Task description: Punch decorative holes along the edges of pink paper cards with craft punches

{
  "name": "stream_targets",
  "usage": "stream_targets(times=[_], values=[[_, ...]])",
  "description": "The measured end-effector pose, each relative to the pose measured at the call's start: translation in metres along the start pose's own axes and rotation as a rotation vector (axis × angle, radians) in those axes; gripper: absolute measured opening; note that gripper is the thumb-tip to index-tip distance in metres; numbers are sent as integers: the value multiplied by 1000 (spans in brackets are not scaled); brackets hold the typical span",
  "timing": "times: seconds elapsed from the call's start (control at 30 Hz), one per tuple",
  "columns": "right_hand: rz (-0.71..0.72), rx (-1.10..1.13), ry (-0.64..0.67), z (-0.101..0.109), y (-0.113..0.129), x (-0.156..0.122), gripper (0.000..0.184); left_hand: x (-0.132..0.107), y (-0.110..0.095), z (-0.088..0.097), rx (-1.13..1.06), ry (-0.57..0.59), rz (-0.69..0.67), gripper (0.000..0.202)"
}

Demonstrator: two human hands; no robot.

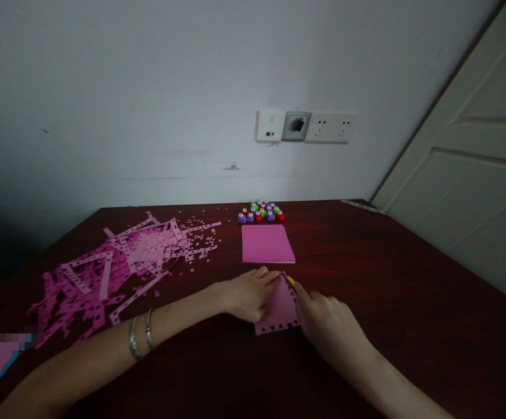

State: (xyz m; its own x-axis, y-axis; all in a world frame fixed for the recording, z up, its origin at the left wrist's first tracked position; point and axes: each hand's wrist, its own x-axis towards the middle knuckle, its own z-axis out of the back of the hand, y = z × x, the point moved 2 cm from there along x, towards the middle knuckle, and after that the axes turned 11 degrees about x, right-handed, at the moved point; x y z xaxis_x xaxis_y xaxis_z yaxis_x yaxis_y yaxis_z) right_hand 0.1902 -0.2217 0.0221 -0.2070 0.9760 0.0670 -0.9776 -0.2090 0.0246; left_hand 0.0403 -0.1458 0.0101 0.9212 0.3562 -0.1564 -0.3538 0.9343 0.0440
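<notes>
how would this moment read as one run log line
left hand: on holed pink sheet; right hand: holding partly yellow tool at sheet's edge; beyond: pink paper stack, eyed figures; left: paper scraps

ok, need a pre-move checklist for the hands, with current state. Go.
1. Sheet steadied: ok, left hand rests on the pink sheet.
2. Tool secured: ok, right hand has its grip closed round the yellow tool.
3. Finger clearance: not ok, left fingertips look very close to the tool's front end.
4. Tool touching sheet edge: cannot tell, too small and dark.
5. Paper stack out of the way: ok, it lies beyond both hands.
6. Scraps off the sheet: ok, the pile is away to the left.
</notes>
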Motion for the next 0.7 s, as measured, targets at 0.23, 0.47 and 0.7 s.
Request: stream_targets(times=[0.23, 0.47, 0.7], values=[[-13, 17, 16, 4, -1, 2, 42, 1, 1, -2, 48, -14, -20, 66], [-26, 17, 23, 2, 1, 3, 39, 0, 1, 0, 78, -15, -19, 64], [12, -44, -24, -5, 8, 2, 37, 4, 4, 4, 63, 11, -32, 64]])
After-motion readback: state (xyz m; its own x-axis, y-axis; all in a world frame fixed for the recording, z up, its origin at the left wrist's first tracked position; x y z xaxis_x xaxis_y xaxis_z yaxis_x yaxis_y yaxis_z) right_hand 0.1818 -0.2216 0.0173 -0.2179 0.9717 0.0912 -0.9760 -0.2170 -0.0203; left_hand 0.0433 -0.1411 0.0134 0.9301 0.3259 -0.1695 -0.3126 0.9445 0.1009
